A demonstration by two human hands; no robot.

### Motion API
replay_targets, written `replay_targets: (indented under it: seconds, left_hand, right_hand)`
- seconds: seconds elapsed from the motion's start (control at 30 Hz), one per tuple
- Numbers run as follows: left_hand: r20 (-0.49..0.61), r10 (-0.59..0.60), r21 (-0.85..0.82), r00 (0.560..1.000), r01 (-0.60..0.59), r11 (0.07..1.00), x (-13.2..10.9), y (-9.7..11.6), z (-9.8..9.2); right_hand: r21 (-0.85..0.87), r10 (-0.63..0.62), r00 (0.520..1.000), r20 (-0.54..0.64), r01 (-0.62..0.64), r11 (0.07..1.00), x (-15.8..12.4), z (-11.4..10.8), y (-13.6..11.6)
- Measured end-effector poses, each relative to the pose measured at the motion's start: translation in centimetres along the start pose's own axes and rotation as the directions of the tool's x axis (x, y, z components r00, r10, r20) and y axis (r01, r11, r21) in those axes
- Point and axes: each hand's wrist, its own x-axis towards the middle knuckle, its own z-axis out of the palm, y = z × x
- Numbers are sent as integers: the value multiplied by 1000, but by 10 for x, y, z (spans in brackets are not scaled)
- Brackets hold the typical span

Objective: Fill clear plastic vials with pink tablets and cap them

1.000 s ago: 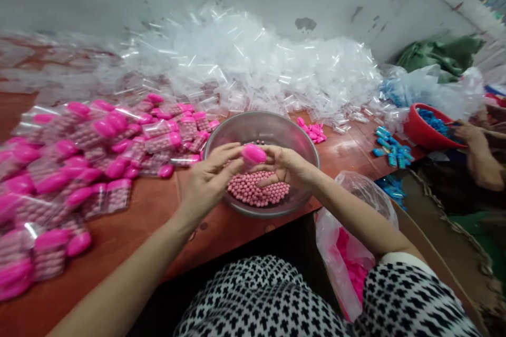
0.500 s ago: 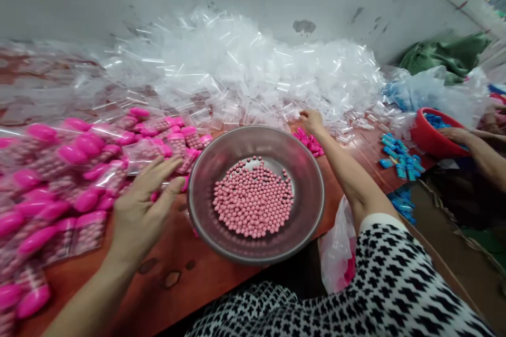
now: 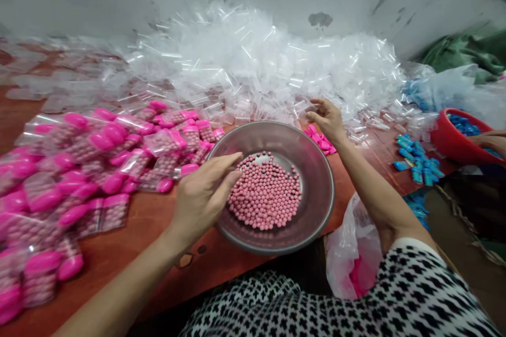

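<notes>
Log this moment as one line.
left hand: over metal bowl rim, by pink beads | right hand: at clear bags

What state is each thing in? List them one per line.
left hand: open, fingertips over the bowl's rim.
right hand: curled at the clear bag heap, grasp unclear.
metal bowl: upright, partly filled.
pink beads: loose, piled in the bowl.
clear bag heap: empty bags, piled.
pink-capped packs: filled, capped, lying flat.
red bowl: holding blue pieces.
</notes>
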Motion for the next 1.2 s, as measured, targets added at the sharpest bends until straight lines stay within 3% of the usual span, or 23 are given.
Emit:
replay_targets:
  seconds: [0.1,0.17,0.23,0.33,0.4,0.47,0.53,0.57,0.67,0.73,0.87,0.97,1.07,1.13,1.2]
  left_hand:
    - [110,-130,-285,985,157,946,10,15,24]
    - [166,-196,-474,966,253,844,13,24,37]
    - [200,-250,-604,947,320,730,14,29,45]
    - [263,-339,-687,903,422,592,9,30,43]
    - [326,-379,-686,866,493,536,5,28,38]
    - [403,-391,-641,828,560,525,1,23,33]
    - [416,-380,-580,826,564,588,-1,19,29]
    - [381,-371,-555,847,531,641,-2,16,27]
    - [247,-319,-501,915,402,766,-4,10,19]
    - [234,-311,-492,921,388,779,-7,6,12]
    - [187,-359,-519,915,402,755,-15,-1,0]
    - [125,-375,-509,919,383,770,-19,-9,-7]
    - [56,-353,-422,934,342,839,-20,-13,-15]
    - [30,-317,-320,948,310,895,-19,-11,-18]
    - [49,-264,-228,963,268,936,-17,-7,-16]
  right_hand:
    - [384,66,993,101,-100,918,-47,16,-57]
    - [483,94,971,221,-192,854,-77,33,-88]
    - [468,61,957,283,-193,862,-101,46,-107]
    - [218,-161,944,288,99,971,-118,49,-119]
    - [-8,-336,865,373,365,931,-120,42,-121]
    - [-173,-391,753,529,547,819,-115,35,-121]
    - [-341,-288,684,670,628,699,-106,31,-118]
    - [-446,-179,676,715,638,628,-100,32,-114]
    - [-699,174,693,699,611,373,-82,40,-99]
    - [-718,289,657,696,632,292,-74,54,-89]
    - [-539,200,503,841,749,384,-75,93,-81]
    - [-410,65,446,893,743,529,-82,118,-84]
    - [-304,-3,494,869,539,786,-83,121,-89]
    - [-179,7,564,826,251,951,-83,111,-94]
    - [15,40,608,793,-84,996,-87,98,-101]
